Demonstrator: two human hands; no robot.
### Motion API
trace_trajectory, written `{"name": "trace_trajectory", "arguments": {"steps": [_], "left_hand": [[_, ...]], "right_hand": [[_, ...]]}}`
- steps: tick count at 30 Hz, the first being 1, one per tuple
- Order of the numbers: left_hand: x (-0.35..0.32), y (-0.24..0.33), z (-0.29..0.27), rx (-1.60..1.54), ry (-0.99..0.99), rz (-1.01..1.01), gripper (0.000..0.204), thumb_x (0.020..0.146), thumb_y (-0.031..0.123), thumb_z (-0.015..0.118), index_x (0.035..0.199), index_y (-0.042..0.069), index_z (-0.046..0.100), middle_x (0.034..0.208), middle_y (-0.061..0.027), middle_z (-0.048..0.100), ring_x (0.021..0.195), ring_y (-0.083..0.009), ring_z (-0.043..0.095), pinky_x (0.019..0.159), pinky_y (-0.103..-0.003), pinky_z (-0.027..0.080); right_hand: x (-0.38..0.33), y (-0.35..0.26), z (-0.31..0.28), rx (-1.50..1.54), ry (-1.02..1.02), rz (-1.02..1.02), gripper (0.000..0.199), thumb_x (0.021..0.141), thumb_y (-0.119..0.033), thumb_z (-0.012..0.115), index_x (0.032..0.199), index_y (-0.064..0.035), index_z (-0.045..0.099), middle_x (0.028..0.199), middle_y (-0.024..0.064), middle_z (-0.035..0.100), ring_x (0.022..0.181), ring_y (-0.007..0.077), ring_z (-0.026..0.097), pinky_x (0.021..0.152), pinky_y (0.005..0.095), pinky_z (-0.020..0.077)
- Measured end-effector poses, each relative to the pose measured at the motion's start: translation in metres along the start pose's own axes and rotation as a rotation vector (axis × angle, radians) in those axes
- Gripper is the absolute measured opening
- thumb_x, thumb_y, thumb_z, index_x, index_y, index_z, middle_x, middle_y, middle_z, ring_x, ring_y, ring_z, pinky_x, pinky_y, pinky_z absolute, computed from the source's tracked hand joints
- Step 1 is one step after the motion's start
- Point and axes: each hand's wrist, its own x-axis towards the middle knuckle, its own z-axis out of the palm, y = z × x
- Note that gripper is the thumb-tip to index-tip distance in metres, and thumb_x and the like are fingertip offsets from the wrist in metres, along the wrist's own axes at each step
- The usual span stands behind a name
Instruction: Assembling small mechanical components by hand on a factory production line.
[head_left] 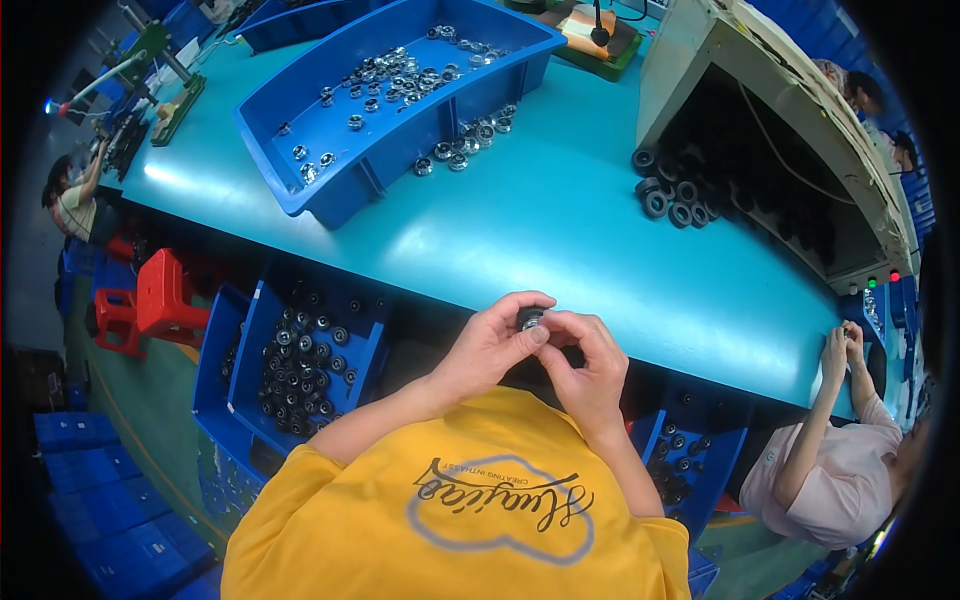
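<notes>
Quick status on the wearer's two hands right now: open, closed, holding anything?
Left hand: closed, holding a small black-and-silver round part.
Right hand: closed in a pinch on the same part.

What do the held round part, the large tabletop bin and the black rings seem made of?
Held round part: perhaps rubber and metal, dark with silvery glints.
Large tabletop bin: likely plastic, smooth, ribbed.
Black rings: possibly rubber or plastic, low sheen.
</notes>
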Motion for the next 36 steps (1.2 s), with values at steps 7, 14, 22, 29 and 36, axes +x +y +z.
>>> {"name": "trace_trajectory", "arguments": {"steps": [7, 14, 22, 29, 36], "left_hand": [[-0.002, -0.005, -0.004, -0.008, 0.023, 0.044, 0.041, 0.107, 0.02, 0.064, 0.142, 0.001, 0.054, 0.116, -0.0071, 0.067, 0.1, -0.013, 0.064, 0.092, -0.03, 0.055], [-0.004, -0.012, -0.002, 0.118, 0.066, 0.156, 0.03, 0.106, 0.011, 0.064, 0.134, 0.003, 0.06, 0.107, -0.0048, 0.067, 0.09, -0.0116, 0.063, 0.085, -0.028, 0.055], [0.001, -0.017, -0.009, 0.211, 0.105, 0.21, 0.026, 0.105, 0.009, 0.064, 0.13, 0.002, 0.065, 0.104, -0.0038, 0.069, 0.087, -0.0104, 0.065, 0.081, -0.026, 0.057], [0.002, -0.01, -0.012, 0.243, 0.104, 0.154, 0.026, 0.107, 0.012, 0.062, 0.13, 0.002, 0.067, 0.104, -0.0048, 0.07, 0.086, -0.0102, 0.066, 0.08, -0.026, 0.057], [0.009, -0.016, -0.014, 0.12, -0.005, 0.014, 0.041, 0.105, 0.007, 0.063, 0.145, 0.004, 0.055, 0.117, -0.0064, 0.066, 0.096, -0.0121, 0.066, 0.086, -0.027, 0.058]], "right_hand": [[-0.004, 0.02, -0.013, 0.352, -0.063, 0.274, 0.033, 0.091, -0.003, 0.078, 0.123, -0.0006, 0.071, 0.127, 0.0127, 0.066, 0.11, 0.0182, 0.067, 0.087, 0.0304, 0.0573], [-0.014, 0.015, -0.003, 0.534, -0.098, 0.403, 0.028, 0.097, -0.009, 0.075, 0.123, -0.0007, 0.074, 0.12, 0.0121, 0.069, 0.104, 0.02, 0.069, 0.09, 0.0303, 0.0554], [-0.009, 0.008, 0.003, 0.358, -0.064, 0.295, 0.025, 0.096, -0.008, 0.075, 0.121, -0.002, 0.076, 0.113, 0.0105, 0.07, 0.098, 0.017, 0.069, 0.087, 0.0288, 0.0554], [-0.013, 0.01, 0.004, 0.27, -0.038, 0.254, 0.025, 0.095, -0.008, 0.076, 0.12, -0.0039, 0.077, 0.109, 0.0098, 0.07, 0.087, 0.0158, 0.07, 0.078, 0.0274, 0.0569], [-0.012, 0.024, -0.001, 0.446, -0.021, 0.417, 0.03, 0.095, -0.006, 0.075, 0.125, -0.0012, 0.074, 0.104, 0.0063, 0.071, 0.089, 0.0121, 0.069, 0.079, 0.0254, 0.057]]}}
